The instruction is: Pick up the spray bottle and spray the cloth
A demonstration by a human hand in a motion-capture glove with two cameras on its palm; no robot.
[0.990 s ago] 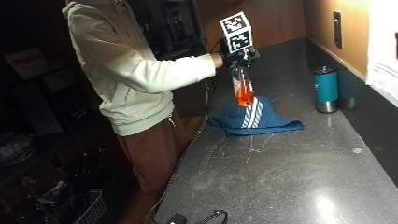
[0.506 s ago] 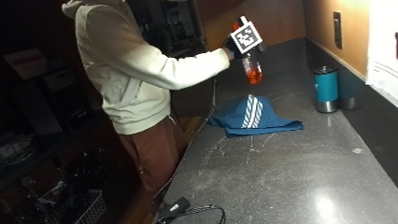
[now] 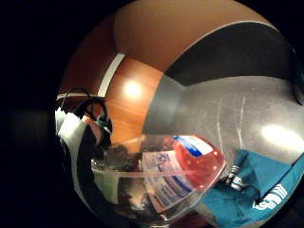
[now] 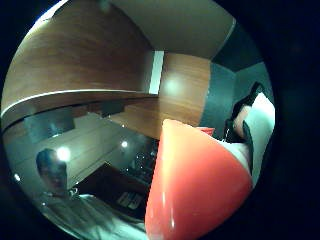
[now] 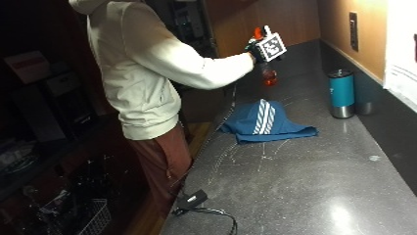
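In the outside view my gloved right hand [image 5: 256, 49] grips the neck of a clear spray bottle [image 5: 269, 76] with orange-red liquid, raised well above the dark counter [image 5: 306, 176]. A blue cloth [image 5: 267, 120] with white stripes lies bunched on the counter, below and nearer than the bottle. The little finger side palm view has the bottle [image 3: 166, 175] close to the palm, with its label showing and the cloth [image 3: 251, 190] beneath it. The bottle's orange body [image 4: 195, 190] fills much of the thumb side palm view, beside my hand [image 4: 252, 125].
A teal tumbler [image 5: 340, 93] stands by the back wall, right of the cloth. A black power adapter [image 5: 191, 199] with its cable lies at the counter's near edge. A wire basket [image 5: 84, 220] sits on the floor at the left.
My hand has lifted the bottle from just above the cloth to higher over the counter, farther from it. The cloth and tumbler have not moved.
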